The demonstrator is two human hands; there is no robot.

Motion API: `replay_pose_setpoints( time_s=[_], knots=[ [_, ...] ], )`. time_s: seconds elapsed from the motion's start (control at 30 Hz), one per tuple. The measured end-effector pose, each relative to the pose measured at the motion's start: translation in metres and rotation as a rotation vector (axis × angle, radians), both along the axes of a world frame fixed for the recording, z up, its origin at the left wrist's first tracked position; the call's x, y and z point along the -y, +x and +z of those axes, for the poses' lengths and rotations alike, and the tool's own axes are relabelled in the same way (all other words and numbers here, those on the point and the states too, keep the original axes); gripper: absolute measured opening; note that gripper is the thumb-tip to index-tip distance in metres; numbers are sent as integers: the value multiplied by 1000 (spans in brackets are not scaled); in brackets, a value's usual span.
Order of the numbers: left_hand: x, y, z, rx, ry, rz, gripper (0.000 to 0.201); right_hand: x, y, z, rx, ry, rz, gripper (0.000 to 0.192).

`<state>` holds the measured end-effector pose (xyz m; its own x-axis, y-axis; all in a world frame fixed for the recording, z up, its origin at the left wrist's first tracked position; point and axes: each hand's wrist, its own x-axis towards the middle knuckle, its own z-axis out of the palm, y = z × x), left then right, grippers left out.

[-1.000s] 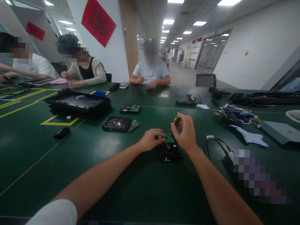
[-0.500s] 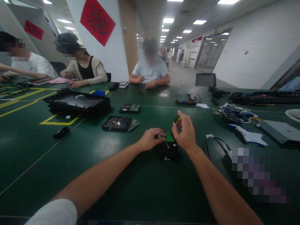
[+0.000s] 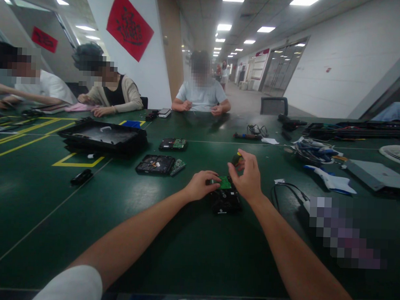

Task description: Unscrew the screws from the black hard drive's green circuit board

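A black hard drive [image 3: 225, 200] lies on the table in front of me, its green circuit board [image 3: 225, 182] facing up at the far end. My left hand [image 3: 203, 185] grips the drive's far left side, fingertips curled over the board's edge. Above the far right part of the drive, my right hand [image 3: 248, 175] pinches a short black-and-yellow screwdriver [image 3: 236, 158] between thumb and fingers. Its tip is too dark and small to make out, so I cannot tell whether it touches the drive.
Left of my hands lie an opened hard drive [image 3: 155, 164], a loose circuit board [image 3: 177, 167] and another drive [image 3: 173, 144]. Black trays [image 3: 104, 135] are stacked further left. A glove [image 3: 332, 178], a cable [image 3: 292, 184] and a grey metal case [image 3: 376, 173] occupy the right. Co-workers sit opposite.
The fingers of my right hand have shifted slightly and the screwdriver's handle has turned in them. My left hand and the drive stay put. The co-worker opposite has moved a hand to the side.
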<state>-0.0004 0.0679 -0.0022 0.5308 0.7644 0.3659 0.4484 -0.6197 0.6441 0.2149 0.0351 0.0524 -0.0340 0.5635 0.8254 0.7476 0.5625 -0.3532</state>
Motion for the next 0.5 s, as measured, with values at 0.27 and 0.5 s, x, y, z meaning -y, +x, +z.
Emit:
replay_pose_setpoints(
  time_s=[0.27,0.5],
  knots=[
    [1,1,0,2,4,8,27,0,-1,-1,3,-2,13,57],
    [1,0,0,19,-1,-2,26,1,0,0,18,3,37,59]
  ],
)
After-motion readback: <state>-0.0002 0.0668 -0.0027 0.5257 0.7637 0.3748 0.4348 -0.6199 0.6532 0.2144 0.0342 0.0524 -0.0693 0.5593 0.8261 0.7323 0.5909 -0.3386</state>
